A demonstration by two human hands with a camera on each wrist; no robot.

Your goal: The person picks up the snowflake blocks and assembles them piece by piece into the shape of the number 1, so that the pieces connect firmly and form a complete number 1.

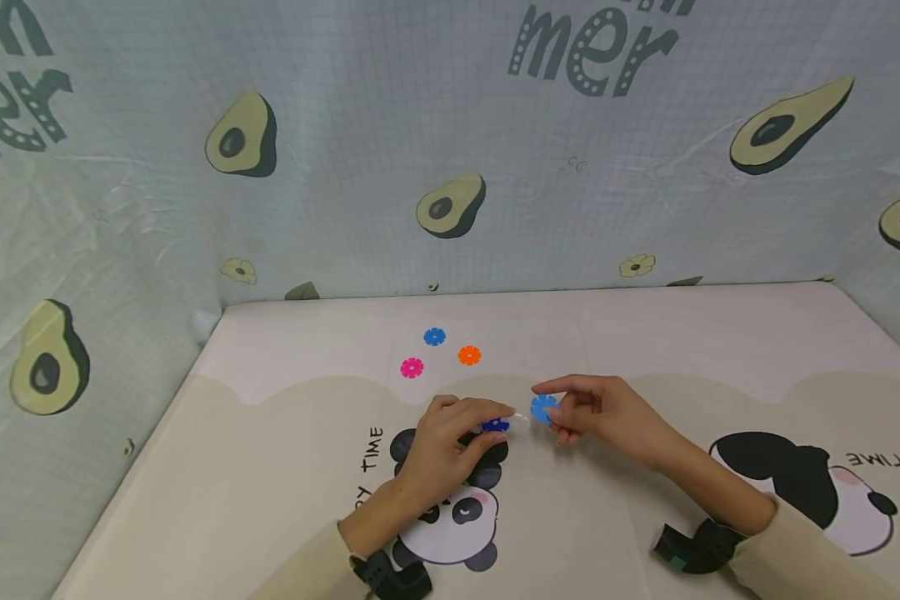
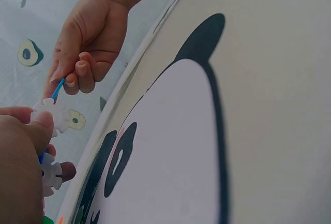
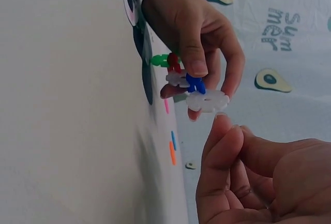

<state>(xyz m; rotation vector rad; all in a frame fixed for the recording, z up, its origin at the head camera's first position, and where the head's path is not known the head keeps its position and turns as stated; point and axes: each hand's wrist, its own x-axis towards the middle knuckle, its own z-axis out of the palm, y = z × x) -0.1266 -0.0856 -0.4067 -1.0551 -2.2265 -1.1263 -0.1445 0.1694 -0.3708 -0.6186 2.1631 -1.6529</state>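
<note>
My left hand [image 1: 446, 442] pinches a small chain of notched plastic discs above the table. In the right wrist view the chain shows a white disc [image 3: 209, 101] at its near end, then a dark blue disc [image 3: 194, 83], a second white disc [image 3: 177, 79], a red disc [image 3: 174, 62] and a green disc [image 3: 159, 60]. Opposite it, my right hand [image 1: 603, 414] pinches a light blue disc [image 1: 543, 407] between thumb and finger. Seen edge-on from the left wrist, the light blue disc meets the rim of the near white one. Fingers hide part of the chain.
Three loose discs lie flat on the table beyond my hands: a blue one [image 1: 434, 337], an orange one [image 1: 469, 356] and a pink one [image 1: 412, 367]. The tablecloth [image 1: 217, 483] carries printed pandas. Behind it hangs a curtain [image 1: 360, 125] with avocado prints.
</note>
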